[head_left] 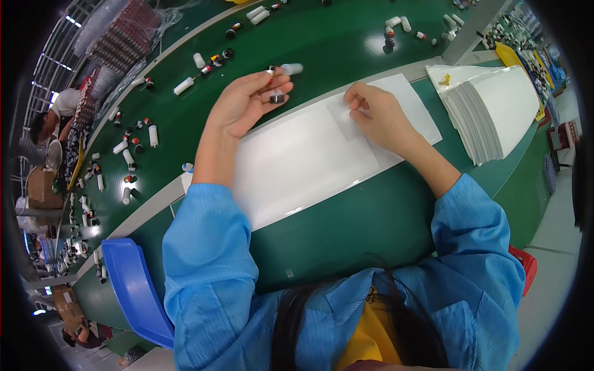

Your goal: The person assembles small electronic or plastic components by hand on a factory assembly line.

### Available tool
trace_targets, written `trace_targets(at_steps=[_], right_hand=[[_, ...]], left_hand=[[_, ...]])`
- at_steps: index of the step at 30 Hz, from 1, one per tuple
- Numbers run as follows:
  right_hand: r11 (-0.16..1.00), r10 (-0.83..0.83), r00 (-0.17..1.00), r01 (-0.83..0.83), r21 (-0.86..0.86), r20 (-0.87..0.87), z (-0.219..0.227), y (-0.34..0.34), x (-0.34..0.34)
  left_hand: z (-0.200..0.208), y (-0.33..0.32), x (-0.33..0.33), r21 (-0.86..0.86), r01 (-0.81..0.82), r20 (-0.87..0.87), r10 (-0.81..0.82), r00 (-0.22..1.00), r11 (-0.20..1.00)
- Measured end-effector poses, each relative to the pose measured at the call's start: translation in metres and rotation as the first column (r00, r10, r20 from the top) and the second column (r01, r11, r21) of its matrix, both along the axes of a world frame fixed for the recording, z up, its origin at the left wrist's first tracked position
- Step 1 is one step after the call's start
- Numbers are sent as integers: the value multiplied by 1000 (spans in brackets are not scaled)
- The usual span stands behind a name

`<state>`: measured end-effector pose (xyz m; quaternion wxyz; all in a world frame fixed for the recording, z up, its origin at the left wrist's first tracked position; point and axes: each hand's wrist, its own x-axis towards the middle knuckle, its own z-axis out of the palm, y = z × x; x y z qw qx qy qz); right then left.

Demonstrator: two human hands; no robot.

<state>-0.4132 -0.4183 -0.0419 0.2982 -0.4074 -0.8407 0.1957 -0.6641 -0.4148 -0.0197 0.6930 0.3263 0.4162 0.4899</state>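
Note:
My left hand [241, 104] is raised over the near edge of the green belt, its fingers curled round small bottles. One whitish bottle [293, 68] sticks out past the fingertips, and a black-capped piece [276, 98] shows between the lower fingers. On the bench below lie white sheets [297, 154], overlapping, with a glossy translucent strip along the near side. My right hand [382, 117] rests over their right part, thumb and forefinger pinched together beside a pale rectangular piece [348, 120]. Whatever sits in that pinch is too small to make out.
Many small white bottles with black, red or yellow tops [184, 85] lie scattered on the curved belt [266, 46]. A thick stack of white sheets [495, 114] stands at right, near a metal post [473, 31]. A blue tray [133, 284] sits at lower left. Other people work at far left.

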Motion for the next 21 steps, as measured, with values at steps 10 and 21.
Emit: trace_targets(at_steps=[10, 21], right_hand=[[836, -176, 686, -275, -475, -706, -73, 198, 27], [878, -55, 613, -346, -330, -788, -88, 231, 158]], left_hand=[[-97, 154, 83, -51, 113, 201, -101, 974, 992], [-100, 187, 254, 79, 75, 263, -93, 960, 994]])
